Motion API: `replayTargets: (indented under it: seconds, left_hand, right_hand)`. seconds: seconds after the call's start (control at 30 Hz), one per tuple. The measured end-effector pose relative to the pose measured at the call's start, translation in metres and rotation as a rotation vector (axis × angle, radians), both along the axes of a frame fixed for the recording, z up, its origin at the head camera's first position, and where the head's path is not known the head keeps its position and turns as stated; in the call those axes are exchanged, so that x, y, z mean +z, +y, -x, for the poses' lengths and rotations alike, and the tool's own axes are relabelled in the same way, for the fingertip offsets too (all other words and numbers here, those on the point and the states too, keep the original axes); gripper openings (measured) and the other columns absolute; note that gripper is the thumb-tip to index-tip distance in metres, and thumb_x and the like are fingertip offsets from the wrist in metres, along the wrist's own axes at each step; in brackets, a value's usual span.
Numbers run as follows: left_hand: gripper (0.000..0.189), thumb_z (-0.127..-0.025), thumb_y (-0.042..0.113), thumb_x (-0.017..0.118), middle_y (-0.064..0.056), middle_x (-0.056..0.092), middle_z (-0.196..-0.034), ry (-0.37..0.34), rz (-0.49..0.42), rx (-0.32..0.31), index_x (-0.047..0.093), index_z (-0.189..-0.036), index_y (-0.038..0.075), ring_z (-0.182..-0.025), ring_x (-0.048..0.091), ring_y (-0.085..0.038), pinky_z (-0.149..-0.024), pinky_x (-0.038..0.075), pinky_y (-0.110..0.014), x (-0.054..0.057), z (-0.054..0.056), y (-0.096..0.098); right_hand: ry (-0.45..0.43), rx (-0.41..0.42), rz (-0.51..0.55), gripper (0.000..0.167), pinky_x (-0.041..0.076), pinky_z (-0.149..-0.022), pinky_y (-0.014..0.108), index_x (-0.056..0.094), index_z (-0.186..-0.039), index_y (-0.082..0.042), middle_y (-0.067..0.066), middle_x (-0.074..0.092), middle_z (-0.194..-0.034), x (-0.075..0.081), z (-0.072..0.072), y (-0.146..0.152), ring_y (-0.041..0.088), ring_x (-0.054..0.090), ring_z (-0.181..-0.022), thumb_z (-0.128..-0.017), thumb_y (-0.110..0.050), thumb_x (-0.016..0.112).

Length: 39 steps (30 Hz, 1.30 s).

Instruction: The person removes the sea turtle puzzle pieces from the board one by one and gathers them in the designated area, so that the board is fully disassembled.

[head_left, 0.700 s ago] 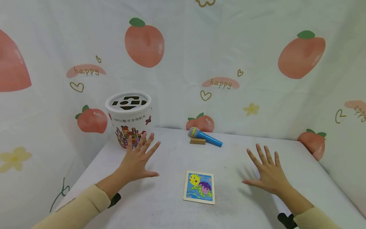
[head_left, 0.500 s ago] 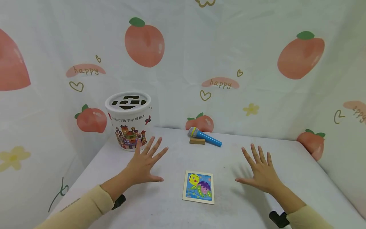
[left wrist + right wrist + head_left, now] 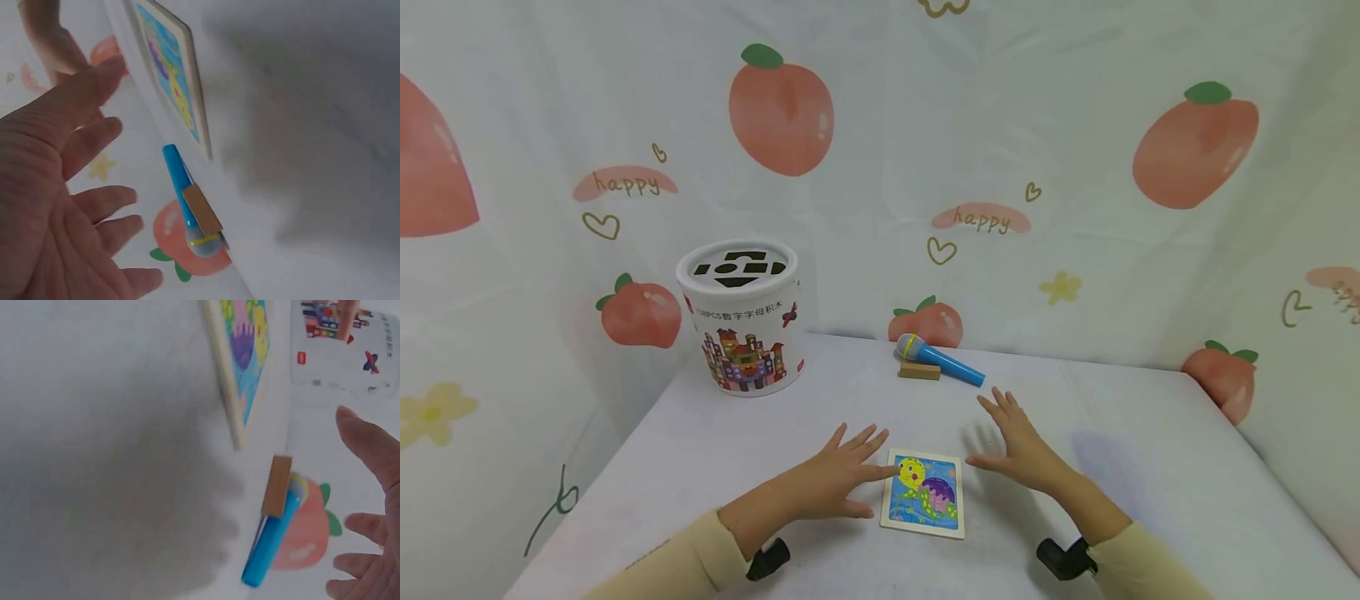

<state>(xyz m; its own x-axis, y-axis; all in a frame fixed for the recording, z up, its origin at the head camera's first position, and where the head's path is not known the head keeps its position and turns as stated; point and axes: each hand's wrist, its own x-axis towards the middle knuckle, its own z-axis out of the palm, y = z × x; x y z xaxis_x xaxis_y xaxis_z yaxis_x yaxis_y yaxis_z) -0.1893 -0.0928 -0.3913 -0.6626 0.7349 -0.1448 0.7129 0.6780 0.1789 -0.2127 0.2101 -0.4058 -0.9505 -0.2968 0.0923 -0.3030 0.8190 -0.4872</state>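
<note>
A small square picture puzzle [image 3: 936, 518] in a pale frame, showing a yellow and purple turtle on blue, lies on the white table. My left hand [image 3: 838, 479] hovers at its left side with fingers spread, and the index finger overlaps the frame's left edge in the head view. On the other side my right hand [image 3: 1018, 446] is held above the table, fingers apart, thumb pointing toward the puzzle's upper right corner. Neither hand holds anything. Both wrist views show the puzzle [image 3: 169, 69] beyond relaxed, separated fingers.
Behind the puzzle, a blue toy microphone [image 3: 951, 365] with a grey head lies by a small wooden block [image 3: 919, 372]. A white bucket [image 3: 741, 333] with a shape-hole lid stands at the back left. A fruit-print curtain [image 3: 865, 167] hangs behind the table [image 3: 850, 567].
Both hands have moved inward toward the puzzle, the left one rightward and down, the right one leftward. The puzzle, microphone, block and bucket have stayed in place.
</note>
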Motion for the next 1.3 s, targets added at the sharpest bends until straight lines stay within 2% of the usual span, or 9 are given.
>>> replayTargets:
  seconds: [0.1,0.23,0.4,0.53,0.63,0.77,1.03,1.3]
  left_hand:
    - [0.061,-0.082,0.043,0.066,-0.010,0.021,-0.156,-0.071,-0.009,0.044,0.044,-0.138,0.034,-0.145,0.014,-0.031,-0.112,0.013,-0.061,-0.004,0.001,0.008]
    - [0.058,-0.082,0.039,0.068,-0.010,0.026,-0.154,-0.171,-0.031,0.088,0.047,-0.136,0.035,-0.143,0.021,-0.029,-0.112,0.018,-0.058,-0.010,0.001,0.016]
    - [0.059,-0.080,0.034,0.071,-0.011,0.032,-0.151,-0.252,-0.080,0.129,0.049,-0.134,0.036,-0.140,0.028,-0.030,-0.109,0.030,-0.053,-0.017,-0.001,0.021]
    - [0.058,-0.079,0.033,0.072,-0.013,0.032,-0.151,-0.283,-0.110,0.152,0.050,-0.133,0.036,-0.139,0.031,-0.032,-0.106,0.036,-0.049,-0.021,-0.002,0.023]
    - [0.057,-0.080,0.032,0.072,-0.014,0.032,-0.150,-0.292,-0.114,0.156,0.052,-0.132,0.035,-0.139,0.032,-0.031,-0.107,0.037,-0.047,-0.025,-0.002,0.025]
    - [0.055,-0.079,0.033,0.073,-0.015,0.033,-0.150,-0.277,-0.112,0.171,0.054,-0.131,0.034,-0.138,0.032,-0.030,-0.106,0.038,-0.046,-0.031,-0.004,0.028]
    - [0.051,-0.081,0.037,0.069,-0.017,0.035,-0.148,-0.201,-0.088,0.152,0.056,-0.129,0.032,-0.137,0.034,-0.032,-0.104,0.041,-0.044,-0.036,-0.005,0.031]
    - [0.050,-0.082,0.036,0.068,-0.017,0.036,-0.147,-0.201,-0.084,0.149,0.055,-0.130,0.032,-0.137,0.035,-0.032,-0.103,0.041,-0.044,-0.035,-0.005,0.031]
  right_hand:
    - [-0.070,0.028,0.029,0.084,0.023,-0.103,0.067,0.037,-0.142,-0.004,0.022,0.018,-0.153,-0.001,0.005,-0.013,0.046,0.010,-0.140,-0.075,-0.037,0.076]
    - [-0.115,0.053,0.067,0.071,0.033,-0.101,0.062,0.048,-0.134,-0.004,0.021,0.030,-0.149,-0.007,0.012,-0.028,0.044,0.025,-0.137,-0.075,-0.033,0.076]
    - [-0.193,0.120,0.153,0.052,0.045,-0.095,0.052,0.059,-0.122,-0.004,0.015,0.053,-0.129,-0.014,0.020,-0.044,0.038,0.050,-0.120,-0.078,-0.026,0.075]
    - [-0.277,0.189,0.209,0.042,0.051,-0.091,0.044,0.062,-0.117,-0.003,0.009,0.063,-0.111,-0.019,0.025,-0.054,0.025,0.058,-0.102,-0.080,-0.021,0.073]
    - [-0.318,0.223,0.226,0.038,0.053,-0.086,0.037,0.064,-0.115,-0.001,0.007,0.065,-0.104,-0.022,0.027,-0.059,0.017,0.059,-0.093,-0.081,-0.018,0.072]
    - [-0.325,0.234,0.242,0.033,0.055,-0.080,0.031,0.066,-0.110,-0.002,0.006,0.067,-0.099,-0.025,0.028,-0.065,0.013,0.060,-0.086,-0.081,-0.016,0.072]
    - [-0.264,0.250,0.239,0.014,0.055,-0.074,0.026,0.069,-0.094,-0.004,0.005,0.068,-0.092,-0.030,0.030,-0.075,0.011,0.059,-0.079,-0.082,-0.009,0.070]
    - [-0.237,0.235,0.261,0.009,0.056,-0.070,0.024,0.070,-0.090,-0.002,0.006,0.067,-0.090,-0.033,0.029,-0.078,0.014,0.062,-0.079,-0.081,-0.004,0.069]
